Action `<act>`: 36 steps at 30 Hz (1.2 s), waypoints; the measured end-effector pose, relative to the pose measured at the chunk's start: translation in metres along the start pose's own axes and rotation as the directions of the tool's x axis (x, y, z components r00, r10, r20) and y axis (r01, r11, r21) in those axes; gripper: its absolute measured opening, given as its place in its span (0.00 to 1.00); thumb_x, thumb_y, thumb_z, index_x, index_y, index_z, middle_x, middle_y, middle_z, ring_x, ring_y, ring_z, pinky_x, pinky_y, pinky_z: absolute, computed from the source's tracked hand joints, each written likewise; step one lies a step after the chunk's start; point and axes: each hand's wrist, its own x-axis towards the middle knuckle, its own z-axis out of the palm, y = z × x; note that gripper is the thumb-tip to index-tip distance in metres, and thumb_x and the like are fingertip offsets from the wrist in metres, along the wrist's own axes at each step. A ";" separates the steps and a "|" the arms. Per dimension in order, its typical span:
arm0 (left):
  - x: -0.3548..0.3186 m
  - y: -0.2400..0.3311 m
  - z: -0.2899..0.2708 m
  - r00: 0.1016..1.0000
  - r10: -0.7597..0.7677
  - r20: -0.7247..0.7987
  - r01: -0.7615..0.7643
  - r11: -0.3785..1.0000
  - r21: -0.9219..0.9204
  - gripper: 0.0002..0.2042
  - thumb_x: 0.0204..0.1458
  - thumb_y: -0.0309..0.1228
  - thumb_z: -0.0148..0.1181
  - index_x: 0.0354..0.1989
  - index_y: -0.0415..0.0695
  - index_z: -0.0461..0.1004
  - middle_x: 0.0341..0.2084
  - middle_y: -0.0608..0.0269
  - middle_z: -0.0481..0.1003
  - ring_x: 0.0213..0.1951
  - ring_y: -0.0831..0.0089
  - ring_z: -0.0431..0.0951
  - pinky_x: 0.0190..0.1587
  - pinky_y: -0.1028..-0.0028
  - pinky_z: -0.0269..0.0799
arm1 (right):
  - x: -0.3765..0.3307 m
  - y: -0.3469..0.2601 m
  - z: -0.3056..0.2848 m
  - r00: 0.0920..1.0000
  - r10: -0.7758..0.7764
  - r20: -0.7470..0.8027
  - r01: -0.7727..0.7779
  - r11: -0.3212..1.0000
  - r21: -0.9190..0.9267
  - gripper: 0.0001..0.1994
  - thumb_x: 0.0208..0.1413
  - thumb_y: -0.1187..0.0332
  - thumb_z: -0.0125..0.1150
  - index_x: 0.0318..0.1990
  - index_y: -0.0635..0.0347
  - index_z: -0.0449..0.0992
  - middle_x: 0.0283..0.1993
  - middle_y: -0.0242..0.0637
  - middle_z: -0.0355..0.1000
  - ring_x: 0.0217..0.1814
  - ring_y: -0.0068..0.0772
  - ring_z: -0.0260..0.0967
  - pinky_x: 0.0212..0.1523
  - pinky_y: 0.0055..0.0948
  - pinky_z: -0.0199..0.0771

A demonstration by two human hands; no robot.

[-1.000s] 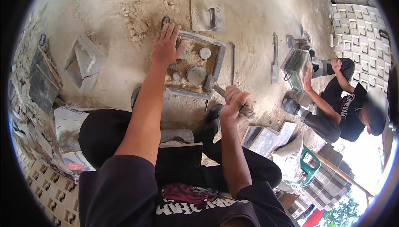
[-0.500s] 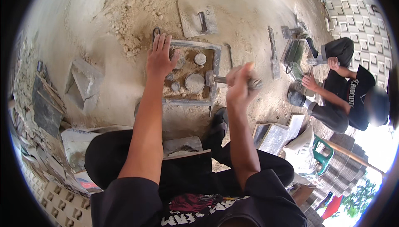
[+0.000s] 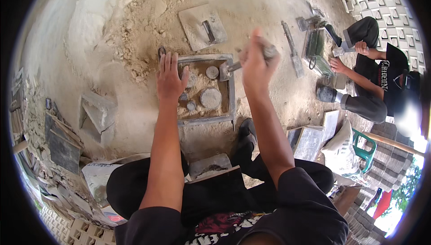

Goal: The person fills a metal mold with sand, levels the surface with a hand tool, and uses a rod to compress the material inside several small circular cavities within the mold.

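Left hand (image 3: 169, 80) lies open, flat on the left edge of the square metal mould (image 3: 230, 93) at frame centre; right hand (image 3: 253, 61) is closed around a hammer (image 3: 233, 67), its head over the mould's upper right; sandy ground (image 3: 134, 29) surrounds the mould.

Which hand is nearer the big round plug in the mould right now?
Left. The left hand rests flat on the mould's left edge, beside the big round plug. The right hand grips a trowel above the mould's right rim.
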 end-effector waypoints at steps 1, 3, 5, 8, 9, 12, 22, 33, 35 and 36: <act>-0.001 0.001 -0.002 1.000 -0.014 0.014 0.014 1.000 0.000 0.29 0.56 0.48 0.51 0.64 0.49 0.61 0.64 0.59 0.60 0.67 0.61 0.56 0.59 0.53 0.62 | 0.001 -0.011 0.001 0.999 -0.006 -0.045 0.007 1.000 0.016 0.26 0.68 0.61 0.48 0.13 0.50 0.55 0.11 0.22 0.51 0.11 0.14 0.45 0.14 0.22 0.42; 0.003 0.002 -0.004 1.000 -0.002 -0.007 0.002 1.000 -0.020 0.29 0.56 0.48 0.51 0.64 0.49 0.61 0.64 0.59 0.61 0.67 0.61 0.56 0.59 0.53 0.61 | 0.004 0.003 -0.001 0.998 -0.069 -0.007 0.069 0.997 -0.026 0.26 0.67 0.61 0.48 0.13 0.52 0.56 0.11 0.21 0.52 0.12 0.13 0.45 0.14 0.22 0.41; -0.001 0.003 -0.001 1.000 0.007 -0.009 -0.007 0.999 -0.036 0.29 0.56 0.48 0.51 0.64 0.49 0.61 0.64 0.59 0.61 0.67 0.61 0.56 0.59 0.53 0.61 | 0.010 0.019 0.005 0.994 -0.074 0.077 0.082 0.991 -0.105 0.26 0.67 0.61 0.50 0.14 0.54 0.57 0.12 0.20 0.52 0.15 0.11 0.45 0.15 0.23 0.39; 0.001 -0.004 0.002 1.000 0.002 -0.016 -0.002 1.000 -0.017 0.29 0.56 0.48 0.50 0.64 0.49 0.61 0.64 0.59 0.61 0.67 0.61 0.56 0.59 0.53 0.62 | 0.006 -0.005 0.003 0.999 -0.048 -0.009 0.048 0.999 -0.010 0.25 0.67 0.61 0.48 0.14 0.51 0.56 0.11 0.21 0.51 0.13 0.14 0.44 0.15 0.22 0.39; 0.001 -0.004 0.002 1.000 0.004 -0.015 -0.004 1.000 -0.002 0.29 0.56 0.48 0.50 0.64 0.49 0.61 0.64 0.59 0.61 0.67 0.61 0.57 0.59 0.54 0.62 | 0.005 -0.010 0.004 0.996 -0.072 -0.054 0.073 0.997 0.015 0.26 0.67 0.61 0.48 0.13 0.49 0.55 0.11 0.22 0.51 0.11 0.15 0.45 0.15 0.21 0.40; 0.001 0.005 0.004 0.999 0.026 -0.031 -0.027 0.999 -0.026 0.29 0.56 0.48 0.51 0.64 0.50 0.62 0.64 0.59 0.61 0.67 0.60 0.57 0.58 0.53 0.63 | 0.010 0.032 -0.003 0.997 -0.017 0.070 0.023 0.996 -0.090 0.26 0.67 0.61 0.49 0.13 0.50 0.53 0.11 0.22 0.50 0.12 0.15 0.44 0.15 0.21 0.40; 0.000 0.000 0.002 0.999 -0.008 -0.032 0.007 1.000 -0.030 0.29 0.56 0.49 0.51 0.64 0.50 0.62 0.63 0.59 0.62 0.67 0.60 0.57 0.58 0.52 0.64 | 0.008 -0.026 -0.018 0.999 0.046 0.018 -0.045 0.996 -0.074 0.28 0.68 0.60 0.45 0.11 0.50 0.55 0.10 0.23 0.48 0.13 0.17 0.40 0.17 0.26 0.39; -0.004 -0.002 0.004 1.000 -0.014 0.020 0.014 0.999 -0.029 0.29 0.57 0.47 0.51 0.66 0.48 0.59 0.65 0.58 0.59 0.68 0.60 0.55 0.60 0.54 0.63 | -0.047 0.001 -0.036 0.999 -0.014 0.035 0.017 0.996 -0.083 0.24 0.66 0.63 0.51 0.14 0.56 0.62 0.12 0.24 0.56 0.15 0.14 0.49 0.17 0.23 0.44; 0.001 -0.007 0.004 1.000 -0.026 0.015 0.026 1.000 -0.005 0.29 0.57 0.47 0.51 0.66 0.49 0.59 0.65 0.59 0.59 0.68 0.60 0.55 0.60 0.53 0.62 | -0.043 -0.017 -0.028 1.000 0.016 -0.022 -0.016 1.000 0.005 0.24 0.66 0.63 0.50 0.14 0.55 0.62 0.11 0.24 0.57 0.15 0.14 0.49 0.17 0.22 0.43; 0.002 -0.008 0.005 1.000 -0.023 0.003 0.023 1.000 0.003 0.29 0.57 0.47 0.50 0.66 0.50 0.59 0.65 0.59 0.59 0.68 0.61 0.55 0.60 0.53 0.62 | -0.046 -0.021 -0.035 0.995 -0.097 0.002 0.097 0.995 0.022 0.24 0.67 0.63 0.49 0.14 0.54 0.61 0.11 0.24 0.56 0.13 0.13 0.47 0.15 0.23 0.41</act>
